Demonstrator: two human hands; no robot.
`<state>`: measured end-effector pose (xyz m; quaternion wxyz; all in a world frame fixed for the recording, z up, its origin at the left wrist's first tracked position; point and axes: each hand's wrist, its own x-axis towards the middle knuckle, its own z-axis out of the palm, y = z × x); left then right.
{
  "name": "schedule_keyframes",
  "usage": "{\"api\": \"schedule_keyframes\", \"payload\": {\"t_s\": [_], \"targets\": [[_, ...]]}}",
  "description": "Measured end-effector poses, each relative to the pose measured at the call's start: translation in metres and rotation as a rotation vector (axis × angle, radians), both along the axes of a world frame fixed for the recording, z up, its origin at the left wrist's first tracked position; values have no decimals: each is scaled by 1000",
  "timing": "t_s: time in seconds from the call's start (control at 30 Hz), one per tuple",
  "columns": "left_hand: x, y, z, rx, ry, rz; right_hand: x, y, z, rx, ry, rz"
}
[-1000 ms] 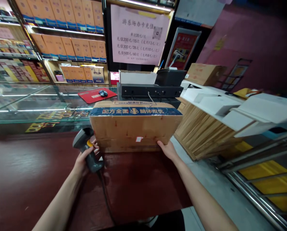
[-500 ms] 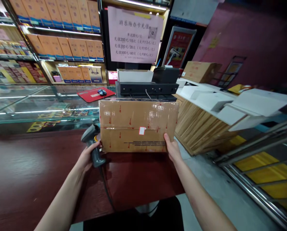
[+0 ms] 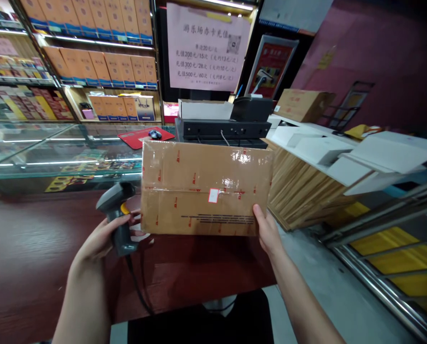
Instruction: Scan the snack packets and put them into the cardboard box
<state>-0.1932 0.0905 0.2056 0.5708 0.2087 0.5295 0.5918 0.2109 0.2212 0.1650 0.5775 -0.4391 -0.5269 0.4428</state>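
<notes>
A brown cardboard box (image 3: 199,172) wrapped in clear tape, with a small white label edged in red, is held up over the dark red table. My right hand (image 3: 268,229) grips its lower right corner, the thumb on the front face. My left hand (image 3: 105,234) is wrapped round the handle of a grey barcode scanner (image 3: 122,224) with a yellow trigger. The fingertips of that hand reach toward the box's lower left edge; whether they touch it I cannot tell. A black cable hangs from the scanner.
Behind the box stands a black machine (image 3: 227,129). A glass display counter (image 3: 30,148) and a red mouse pad (image 3: 134,138) lie to the left. White open boxes top a wooden cabinet (image 3: 299,181) at right, near metal rails. The table (image 3: 37,267) spans the left.
My left hand has moved left with the scanner, away from the box's edge. The box looks slightly larger and tilted, its right side lower, with my right hand still on it.
</notes>
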Motion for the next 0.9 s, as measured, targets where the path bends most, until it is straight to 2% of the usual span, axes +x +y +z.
{"api": "schedule_keyframes", "payload": {"t_s": [0.23, 0.4, 0.57, 0.73, 0.9], "targets": [[-9, -11, 12, 156, -97, -1, -11, -5, 15, 5, 64, -46], [-14, -14, 10, 298, -143, 27, -21, -6, 20, 31, 129, -91], [-20, -13, 4, 408, -229, 104, -31, -10, 27, 2, 233, -53], [-26, -6, -3, 355, -194, 210, -45, -19, 27, 28, 213, -63], [-29, 6, -5, 131, -85, 319, -77, -40, 24, 241, -86, -80]]}}
